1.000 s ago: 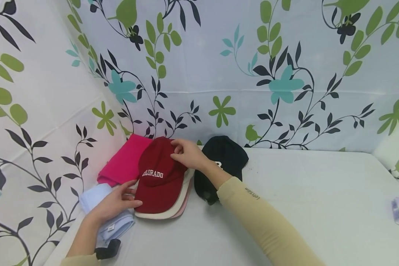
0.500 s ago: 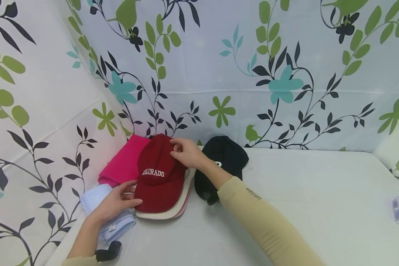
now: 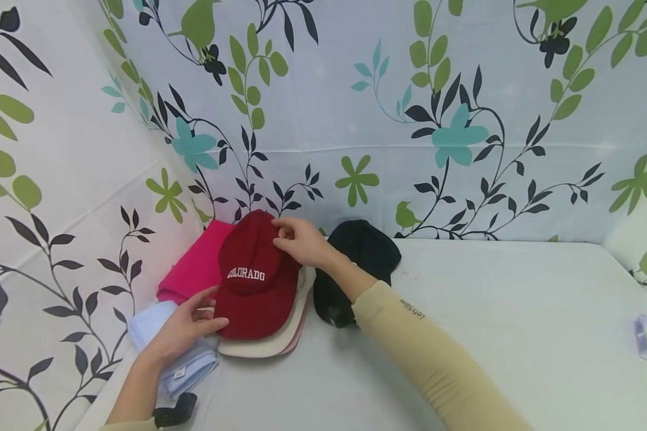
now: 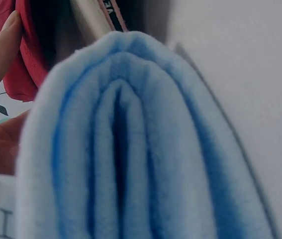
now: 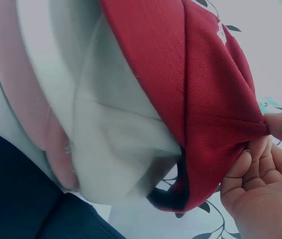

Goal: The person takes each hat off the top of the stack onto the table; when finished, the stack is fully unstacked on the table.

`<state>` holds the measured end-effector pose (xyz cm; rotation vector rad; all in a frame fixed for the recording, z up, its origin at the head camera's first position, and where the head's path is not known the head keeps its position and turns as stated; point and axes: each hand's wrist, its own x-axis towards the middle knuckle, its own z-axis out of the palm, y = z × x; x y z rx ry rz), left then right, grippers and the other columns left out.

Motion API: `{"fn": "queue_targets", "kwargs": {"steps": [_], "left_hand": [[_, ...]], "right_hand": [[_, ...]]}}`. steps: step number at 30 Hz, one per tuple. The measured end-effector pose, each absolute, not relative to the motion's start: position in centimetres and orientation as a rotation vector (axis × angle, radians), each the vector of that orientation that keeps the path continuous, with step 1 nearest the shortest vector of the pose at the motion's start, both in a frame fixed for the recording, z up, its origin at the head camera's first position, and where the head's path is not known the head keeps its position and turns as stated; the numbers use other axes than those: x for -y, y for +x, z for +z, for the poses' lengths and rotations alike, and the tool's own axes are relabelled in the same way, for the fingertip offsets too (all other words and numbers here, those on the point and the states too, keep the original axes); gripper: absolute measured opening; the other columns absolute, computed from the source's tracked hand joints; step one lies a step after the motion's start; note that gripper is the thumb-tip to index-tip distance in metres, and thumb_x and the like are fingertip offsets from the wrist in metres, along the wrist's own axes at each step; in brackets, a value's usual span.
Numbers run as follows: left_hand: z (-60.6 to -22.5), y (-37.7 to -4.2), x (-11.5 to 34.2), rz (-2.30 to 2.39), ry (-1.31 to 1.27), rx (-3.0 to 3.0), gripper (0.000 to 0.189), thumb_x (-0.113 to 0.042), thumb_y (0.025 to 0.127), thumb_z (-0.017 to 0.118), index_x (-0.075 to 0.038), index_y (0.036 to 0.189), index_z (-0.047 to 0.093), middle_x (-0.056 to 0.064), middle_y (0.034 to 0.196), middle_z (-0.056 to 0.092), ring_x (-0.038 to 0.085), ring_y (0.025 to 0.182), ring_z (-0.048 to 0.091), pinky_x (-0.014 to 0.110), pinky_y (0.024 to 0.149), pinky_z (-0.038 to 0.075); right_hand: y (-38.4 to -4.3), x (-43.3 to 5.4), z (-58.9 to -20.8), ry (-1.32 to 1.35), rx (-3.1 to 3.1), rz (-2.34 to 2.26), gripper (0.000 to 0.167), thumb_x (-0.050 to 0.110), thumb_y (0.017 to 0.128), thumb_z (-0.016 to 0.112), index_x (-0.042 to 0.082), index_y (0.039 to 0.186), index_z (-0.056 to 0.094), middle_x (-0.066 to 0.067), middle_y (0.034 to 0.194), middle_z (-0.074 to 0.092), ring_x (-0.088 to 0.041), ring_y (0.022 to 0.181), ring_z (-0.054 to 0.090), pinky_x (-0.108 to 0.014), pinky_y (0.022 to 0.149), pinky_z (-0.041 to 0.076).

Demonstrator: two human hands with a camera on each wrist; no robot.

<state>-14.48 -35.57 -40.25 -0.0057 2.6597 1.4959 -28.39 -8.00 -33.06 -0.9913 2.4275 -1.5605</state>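
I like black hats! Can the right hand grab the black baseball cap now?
Probably not yet: the right hand is pinching the red COLORADO baseball cap, though the black baseball cap lies close by.

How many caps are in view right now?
4: red cap uppermost, cream cap beneath it, pink cap below that, black cap to their right. More may be hidden underneath.

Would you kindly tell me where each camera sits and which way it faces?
Head: worn on the person's head, looking forward and down at the red cap; the left hand, right hand and sleeves show.
Left wrist: worn there, looking past the folded blue cloth that fills much of it; part of the left hand shows at the left edge.
Right wrist: worn there, looking at the red cap and white cap; the right hand's fingers show.
Shared: head and left wrist both show the blue cloth.
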Motion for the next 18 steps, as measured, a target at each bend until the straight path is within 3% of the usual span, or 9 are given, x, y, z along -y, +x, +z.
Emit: {"fn": "queue_targets", "kwargs": {"steps": [18], "left_hand": [[-38.9, -14.8, 34.4, 1.593, -0.008, -2.736, 0.083, -0.02, 0.092, 0.075, -0.011, 0.16, 0.028, 0.016, 0.134, 0.048, 0.027, 0.11, 0.054, 0.026, 0.077, 0.055]], "right_hand": [[-28.8, 6.8, -31.3, -1.012, -2.361, -1.709, 0.043, 0.004, 0.1, 0.06, 0.001, 0.142, 0.054, -0.006, 0.095, 0.054, -0.021, 0.088, 0.056, -0.025, 0.073, 0.05]]}}
